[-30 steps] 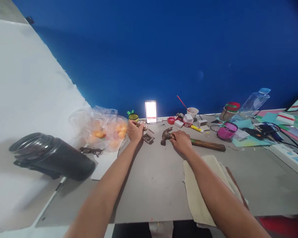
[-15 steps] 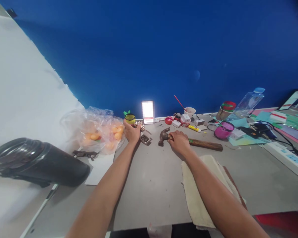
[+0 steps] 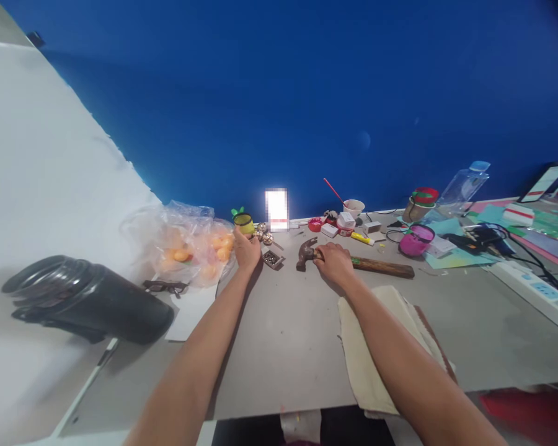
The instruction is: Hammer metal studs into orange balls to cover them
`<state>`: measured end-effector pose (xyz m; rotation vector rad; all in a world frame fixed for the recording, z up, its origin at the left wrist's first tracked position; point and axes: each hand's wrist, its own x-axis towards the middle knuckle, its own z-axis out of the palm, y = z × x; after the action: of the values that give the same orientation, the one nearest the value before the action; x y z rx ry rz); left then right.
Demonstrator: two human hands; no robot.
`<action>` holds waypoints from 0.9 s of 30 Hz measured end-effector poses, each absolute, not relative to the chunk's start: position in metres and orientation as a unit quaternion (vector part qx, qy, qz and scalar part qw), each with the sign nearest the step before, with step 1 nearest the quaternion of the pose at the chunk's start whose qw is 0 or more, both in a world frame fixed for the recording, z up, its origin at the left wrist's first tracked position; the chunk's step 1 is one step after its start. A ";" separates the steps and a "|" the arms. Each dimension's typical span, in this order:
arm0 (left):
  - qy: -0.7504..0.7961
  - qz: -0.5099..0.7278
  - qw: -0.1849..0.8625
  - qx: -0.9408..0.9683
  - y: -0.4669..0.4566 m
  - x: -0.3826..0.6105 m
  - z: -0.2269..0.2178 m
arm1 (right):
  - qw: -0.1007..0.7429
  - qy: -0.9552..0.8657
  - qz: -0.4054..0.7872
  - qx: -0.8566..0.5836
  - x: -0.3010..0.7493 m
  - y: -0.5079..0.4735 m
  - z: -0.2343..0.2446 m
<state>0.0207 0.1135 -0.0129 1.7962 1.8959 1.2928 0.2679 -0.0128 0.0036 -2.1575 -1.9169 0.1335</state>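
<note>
My right hand (image 3: 335, 264) lies closed over the wooden handle of a hammer (image 3: 358, 263), just behind its rusty head (image 3: 305, 253), which rests on the grey table (image 3: 288, 334). My left hand (image 3: 246, 249) reaches far forward with its fingers curled near a small round metal dish of shiny bits (image 3: 263, 234) and a small square tray of dark nails (image 3: 272, 258). What its fingertips hold, if anything, is too small to make out. A yellow-green cup (image 3: 244, 223) stands just behind that hand.
A clear bag of orange fruit (image 3: 190, 248) and glasses (image 3: 165, 286) lie left; a black cylinder (image 3: 93, 303) lies on its side. Folded cream cloth (image 3: 376, 347) sits under my right forearm. Small boxes, a bowl, a pink cup (image 3: 416, 240), a bottle, papers and cables crowd the back right.
My left hand has drawn slightly back and left off the round metal dish, which now shows clear beside it. My right hand stays on the hammer.
</note>
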 end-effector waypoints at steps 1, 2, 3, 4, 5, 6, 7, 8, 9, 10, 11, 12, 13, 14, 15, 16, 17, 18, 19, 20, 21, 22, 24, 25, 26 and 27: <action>0.650 0.448 0.115 0.603 0.111 0.020 -0.009 | 0.125 -0.659 0.046 -0.740 0.268 -0.013 0.003; 0.651 0.457 0.117 0.594 0.109 0.019 -0.004 | 0.124 -0.660 0.046 -0.740 0.269 -0.013 0.003; 0.650 0.466 0.118 0.588 0.106 0.017 0.001 | 0.123 -0.661 0.046 -0.739 0.269 -0.013 0.003; 0.646 0.474 0.120 0.587 0.102 0.015 0.007 | 0.122 -0.661 0.046 -0.739 0.269 -0.012 0.003; 0.638 0.479 0.123 0.590 0.098 0.010 0.013 | 0.121 -0.662 0.045 -0.738 0.269 -0.012 0.003; 0.631 0.483 0.127 0.594 0.093 0.005 0.018 | 0.120 -0.662 0.045 -0.738 0.270 -0.012 0.003; 0.620 0.487 0.129 0.601 0.087 -0.003 0.024 | 0.119 -0.662 0.045 -0.738 0.270 -0.012 0.003; 0.610 0.489 0.125 0.610 0.080 -0.012 0.029 | 0.118 -0.663 0.046 -0.738 0.270 -0.012 0.003; 0.605 0.493 0.120 0.613 0.073 -0.022 0.033 | 0.117 -0.663 0.046 -0.738 0.269 -0.012 0.003; 0.605 0.501 0.113 0.608 0.066 -0.033 0.037 | 0.117 -0.663 0.045 -0.738 0.269 -0.012 0.003; 0.607 0.509 0.108 0.600 0.058 -0.045 0.040 | 0.116 -0.663 0.044 -0.738 0.269 -0.011 0.003; 0.616 0.516 0.098 0.587 0.052 -0.057 0.043 | 0.115 -0.663 0.043 -0.738 0.269 -0.011 0.002; 0.626 0.525 0.081 0.571 0.047 -0.068 0.046 | 0.115 -0.664 0.042 -0.737 0.269 -0.011 0.002; 0.638 0.533 0.059 0.552 0.043 -0.079 0.049 | 0.113 -0.665 0.042 -0.737 0.269 -0.011 0.002; 0.650 0.541 0.039 0.533 0.042 -0.088 0.051 | 0.112 -0.666 0.043 -0.737 0.270 -0.011 0.001; 0.658 0.547 0.023 0.517 0.042 -0.095 0.053 | 0.111 -0.667 0.043 -0.736 0.270 -0.011 0.001; 0.667 0.551 0.010 0.502 0.045 -0.101 0.054 | 0.111 -0.667 0.044 -0.735 0.270 -0.012 0.002; 0.679 0.546 0.002 0.491 0.049 -0.106 0.055 | 0.110 -0.668 0.045 -0.735 0.270 -0.012 0.002; 0.691 0.534 0.000 0.487 0.055 -0.110 0.056 | 0.110 -0.669 0.047 -0.734 0.270 -0.012 0.003; 0.712 0.512 0.007 0.481 0.061 -0.114 0.056 | 0.109 -0.669 0.049 -0.733 0.270 -0.013 0.003; 0.738 0.481 0.021 0.474 0.067 -0.117 0.056 | 0.108 -0.670 0.051 -0.733 0.271 -0.013 0.004; 0.750 0.467 0.030 0.468 0.074 -0.120 0.055 | 0.108 -0.670 0.052 -0.733 0.271 -0.013 0.004; 0.764 0.446 0.038 0.465 0.083 -0.127 0.052 | 0.109 -0.670 0.051 -0.732 0.271 -0.014 0.004; 0.769 0.433 0.040 0.468 0.087 -0.130 0.050 | 0.109 -0.670 0.050 -0.732 0.271 -0.014 0.004; 0.772 0.417 0.043 0.477 0.089 -0.133 0.047 | 0.109 -0.670 0.049 -0.732 0.271 -0.014 0.003; 0.771 0.402 0.044 0.492 0.091 -0.135 0.044 | 0.109 -0.671 0.048 -0.732 0.271 -0.013 0.003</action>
<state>-0.1355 0.0909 0.0441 1.5029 2.3574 1.2285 0.2706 -0.0135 0.0028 -2.1517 -1.9729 0.1419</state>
